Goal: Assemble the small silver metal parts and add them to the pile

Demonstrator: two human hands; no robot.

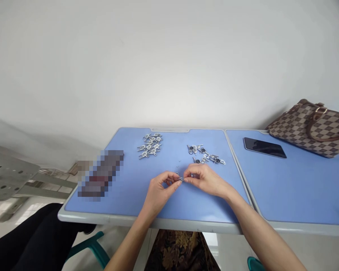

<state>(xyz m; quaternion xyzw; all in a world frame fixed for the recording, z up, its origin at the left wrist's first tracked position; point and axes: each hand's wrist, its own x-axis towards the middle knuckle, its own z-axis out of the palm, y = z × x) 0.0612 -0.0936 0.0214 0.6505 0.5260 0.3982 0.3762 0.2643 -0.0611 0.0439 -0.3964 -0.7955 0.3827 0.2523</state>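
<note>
My left hand (pixel 160 191) and my right hand (pixel 205 180) meet over the blue table (pixel 124 188). Both pinch a small silver metal piece (pixel 181 178) between thumb and fingertips; it looks ring-like, but fingers hide most of it. Just beyond the fingertips lie a couple of tiny silver bits (pixel 177 166), too small to name. Farther back to the left is a pile of silver metal pieces that look like key-ring clasps (pixel 150 146). Beyond my right hand, looser metal parts (pixel 205 155) are scattered, with rings and black round discs among them.
A dark, pixelated flat object (pixel 103 175) rests near the table's left edge. Past the seam, a second blue table (pixel 299 188) holds a black phone (pixel 264 147) and a checkered handbag (pixel 313 126). A white wall (pixel 169 67) rises behind. Someone's dark-clothed leg (pixel 36 241) shows lower left.
</note>
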